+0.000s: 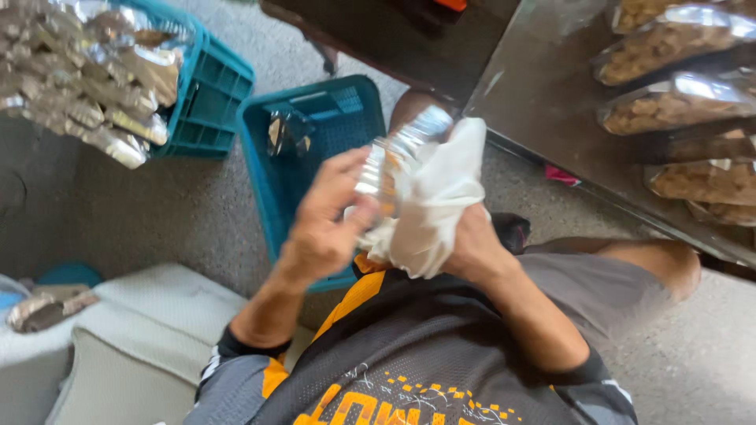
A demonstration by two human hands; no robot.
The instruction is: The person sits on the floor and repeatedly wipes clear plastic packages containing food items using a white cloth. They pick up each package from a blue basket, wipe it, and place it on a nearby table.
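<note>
My left hand (pixel 323 224) grips a clear, shiny snack packet (pixel 396 153) held up in front of my chest. My right hand (pixel 472 244) clutches a crumpled white cloth (pixel 441 193) pressed against the packet's right side. The motion blurs both the packet and the cloth. Below the hands sits a teal plastic crate (pixel 264 169) on the floor, with one packet (pixel 287 134) lying inside it.
A second teal crate (pixel 213 94) at the upper left is heaped with several silvery packets (pixel 87 71). A dark steel table (pixel 551 94) on the right carries several filled snack packets (pixel 669 47). A pale cushion (pixel 150 330) lies at the lower left on the grey floor.
</note>
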